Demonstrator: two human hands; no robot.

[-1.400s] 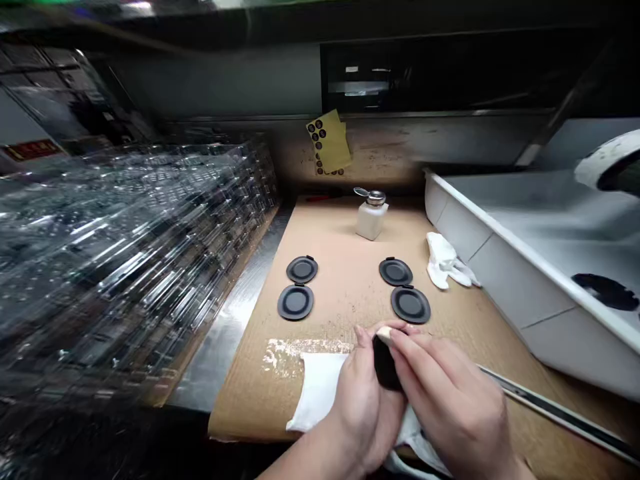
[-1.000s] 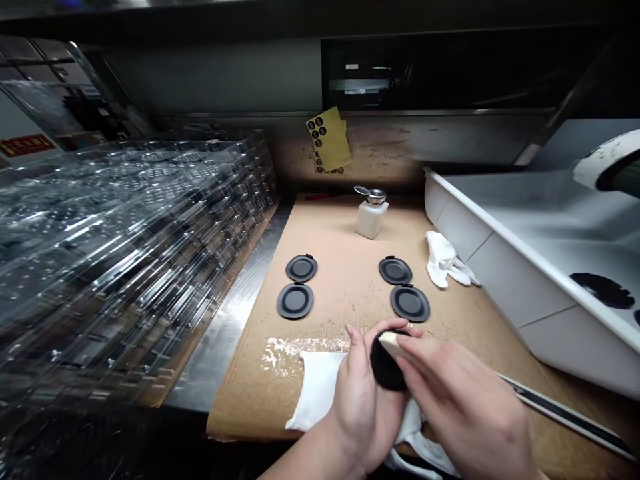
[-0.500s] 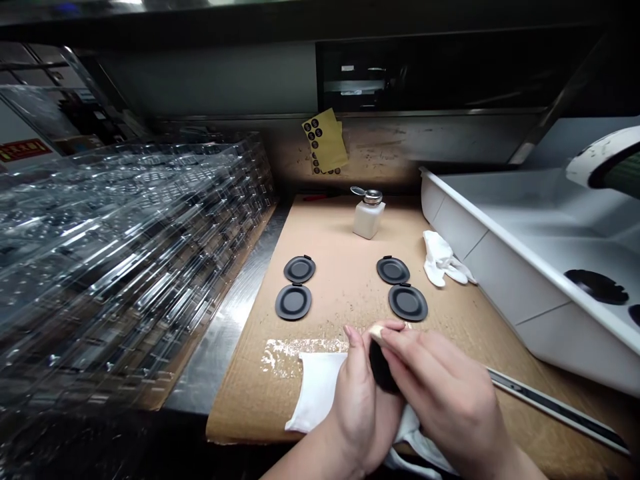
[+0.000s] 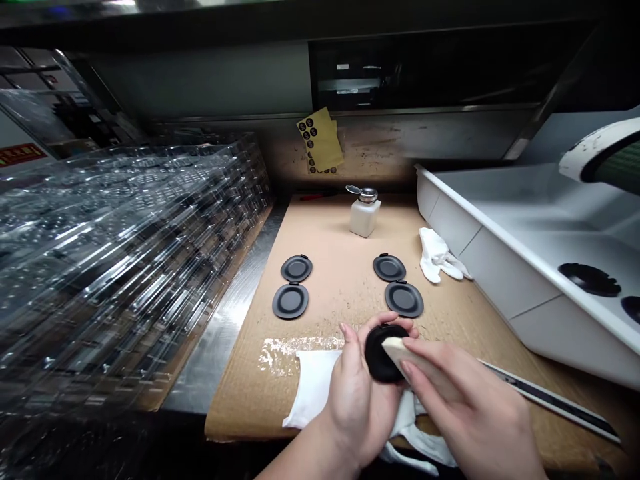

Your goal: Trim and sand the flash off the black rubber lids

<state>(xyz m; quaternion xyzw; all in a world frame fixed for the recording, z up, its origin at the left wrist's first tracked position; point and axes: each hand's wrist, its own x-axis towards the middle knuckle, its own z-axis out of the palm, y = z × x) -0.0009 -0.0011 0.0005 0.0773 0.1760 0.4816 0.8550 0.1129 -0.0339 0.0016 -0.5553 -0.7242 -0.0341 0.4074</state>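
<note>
In the head view, your left hand (image 4: 356,400) cradles a black disc (image 4: 374,357) over the near part of the cardboard-covered tabletop (image 4: 330,233), its grip half curled, with the fingers around the far side and the palm beneath. Your right hand's (image 4: 475,400) grip is tighter, thumb and fingers pinched on a pale block (image 4: 397,349) whose tip meets the disc's face. The step in hand looks like working the block over that face, though your fingers hide some of the contact, so pressing and rubbing are hard to tell apart. The next move seems to call for a steady left palm and light, even pressure from the right. Beyond, dark discs lie in a left pair (image 4: 291,302) and a right pair (image 4: 404,300), well apart.
</note>
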